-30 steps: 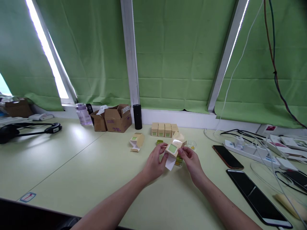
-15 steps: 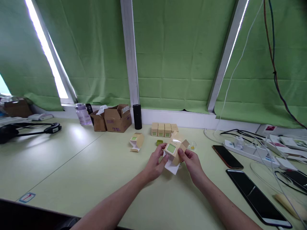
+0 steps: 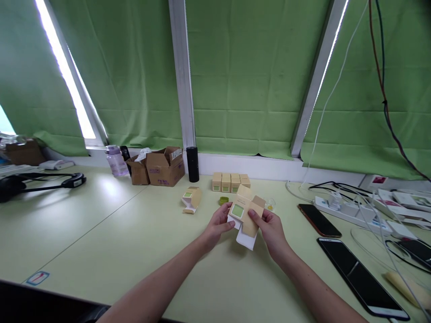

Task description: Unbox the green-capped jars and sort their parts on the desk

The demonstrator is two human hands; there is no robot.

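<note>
Above the table, an unfolded small cardboard box point(image 3: 247, 204) with a green square window and white inner flaps is held between both hands. My left hand point(image 3: 217, 226) grips its left edge, thumb in front. My right hand point(image 3: 269, 229) pinches the right side, its thumb pressed on the brown panel. Just behind the box lies a small green object point(image 3: 223, 200), whose kind I cannot make out. A small clear piece with a yellow spot point(image 3: 270, 204) sits to the right. Another opened small box point(image 3: 191, 200) lies to the left on the table.
Several closed small boxes point(image 3: 226, 182) stand in a row at the back. A black cylinder point(image 3: 192, 164) and brown cartons point(image 3: 165, 168) are left of them. To the right lie two phones point(image 3: 319, 220), a power strip point(image 3: 350, 214) and cables. A headset point(image 3: 43, 181) rests far left.
The box has been pressed flatter and turned so its panels spread wider, with the white flap swung to the right. Both hands keep hold of it in nearly the same place.
</note>
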